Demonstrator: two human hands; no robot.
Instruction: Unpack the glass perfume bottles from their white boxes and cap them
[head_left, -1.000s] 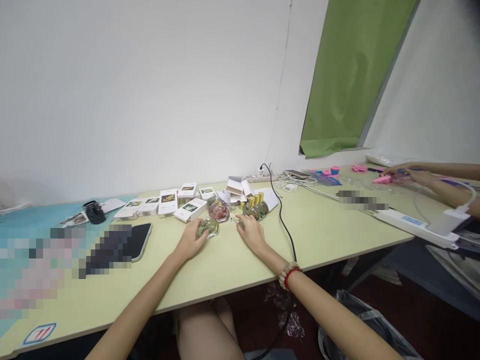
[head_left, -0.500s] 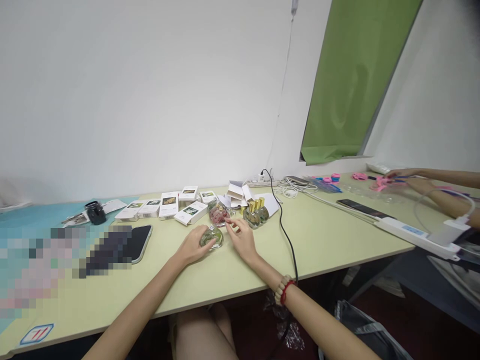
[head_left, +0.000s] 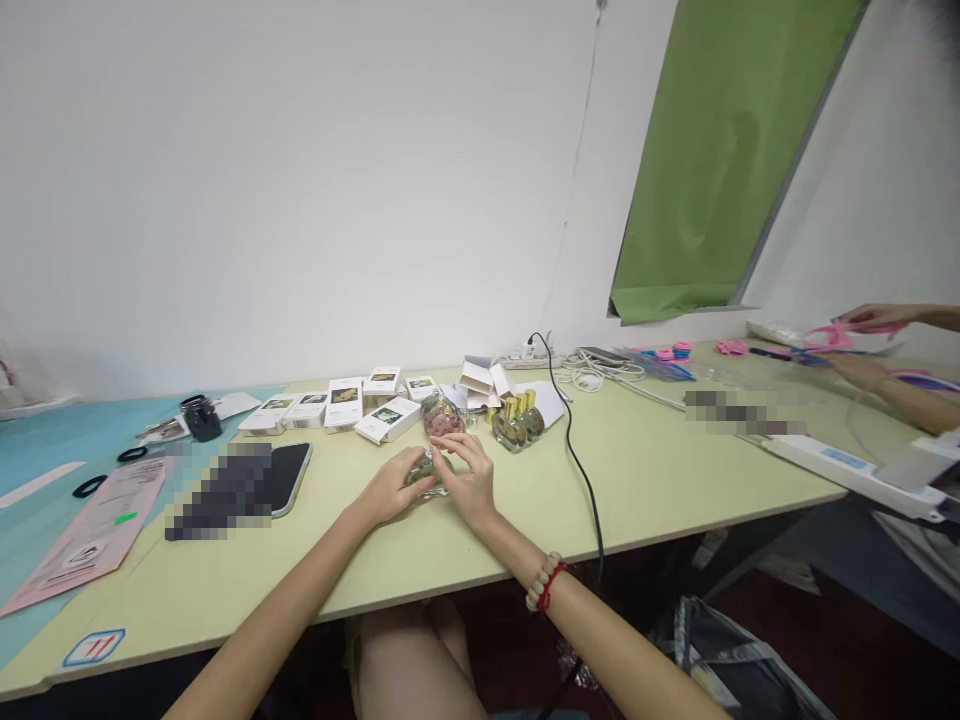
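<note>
The head view shows two bare hands at a pale yellow table (head_left: 360,555). Use the pink bottle (head_left: 442,419) as the marker. The green bottle (head_left: 421,468) stands on the table, just on the near side of the pink bottle. The left hand (head_left: 391,487) is curled round the green bottle's side and has a hold on it. The right hand (head_left: 472,486) is bent over its top, with the finger and thumb tips at the shiny neck. I cannot tell if those tips pinch something or only touch it.

Right of the pink bottle are bottles with gold tops (head_left: 511,430). Left of it lie white boxes (head_left: 344,404) with little pictures. Just behind it, a bit to the right, is an open box (head_left: 476,381). A phone (head_left: 292,477) lies left of it and closer to the person. Far off to its right, another person's hand (head_left: 870,318) holds something pink.

The step now looks like working at the top of the green bottle. The next move calls for a snug left hand, so the glass does not slip, and gentle right fingers that do not bump the pink bottle.
</note>
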